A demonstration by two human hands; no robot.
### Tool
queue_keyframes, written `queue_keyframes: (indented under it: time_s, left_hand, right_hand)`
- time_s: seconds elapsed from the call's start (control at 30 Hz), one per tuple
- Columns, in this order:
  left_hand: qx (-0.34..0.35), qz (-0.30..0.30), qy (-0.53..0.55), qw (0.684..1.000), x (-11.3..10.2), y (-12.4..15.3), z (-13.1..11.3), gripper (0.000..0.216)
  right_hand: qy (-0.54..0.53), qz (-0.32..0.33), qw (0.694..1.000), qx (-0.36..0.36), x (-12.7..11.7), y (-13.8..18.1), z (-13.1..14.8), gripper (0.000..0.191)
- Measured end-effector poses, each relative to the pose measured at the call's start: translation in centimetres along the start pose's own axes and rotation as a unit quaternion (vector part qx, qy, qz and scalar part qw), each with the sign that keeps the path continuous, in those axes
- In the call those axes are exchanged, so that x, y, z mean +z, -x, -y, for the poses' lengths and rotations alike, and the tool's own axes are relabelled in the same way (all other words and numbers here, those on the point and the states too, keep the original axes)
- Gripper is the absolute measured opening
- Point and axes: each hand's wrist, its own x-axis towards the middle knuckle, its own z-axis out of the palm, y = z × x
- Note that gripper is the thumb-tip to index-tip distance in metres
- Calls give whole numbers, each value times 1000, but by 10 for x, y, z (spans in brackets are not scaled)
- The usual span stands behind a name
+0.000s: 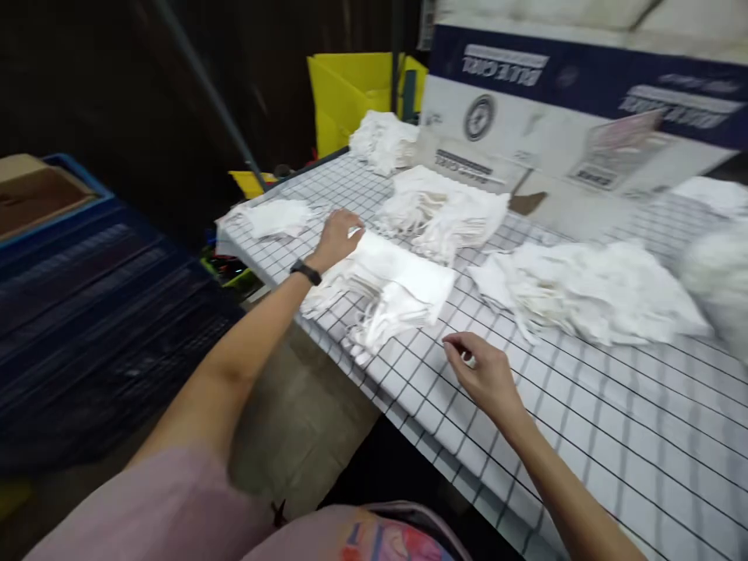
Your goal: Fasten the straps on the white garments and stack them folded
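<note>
My left hand [339, 238] reaches out and rests on the near end of a stack of white cloth masks with ear loops [397, 284], fingers curled over its edge. A black band sits on that wrist. My right hand [482, 374] hovers low over the checked tablecloth [613, 421], fingers loosely bent, a small white thing between them that I cannot make out. More white mask piles lie around: one at the left corner [274, 218], one behind the stack [444, 210], one to the right [590, 292].
A large blue and white cardboard box [561, 117] lies on its side at the back of the table. A yellow bin [351, 93] stands behind it. Blue crates [87, 296] stand on the left, below the table edge. Another white pile [382, 140] sits by the box.
</note>
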Motion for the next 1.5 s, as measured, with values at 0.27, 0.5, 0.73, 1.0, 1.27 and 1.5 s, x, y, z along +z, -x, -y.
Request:
queue_keyframes:
  time_s: [0.27,0.5,0.73,1.0,1.27,1.5]
  left_hand:
    - [226,106,194,949,44,18,-172,20]
    - [266,218,152,927,122,-10,-284,25]
    - [256,255,132,923,152,-53,-340,36]
    - [197,382,490,758,73,-89,-340,35]
    - [182,394,556,708,7,-54,-341,36]
    - [195,362,554,724,-32,-28,-347,37]
  right_hand:
    - [98,-139,980,99,-86,-2,-59,16]
    - [240,-205,939,139,-144,-56,-118,40]
    - [198,-186,953,137,-170,-65,-113,18]
    - [-113,-259,955,85,-256,-26,-49,12]
    - [-210,-266,933,118,-287,24,10,14]
    - [-206,-216,942,152,-289,63,41,21]
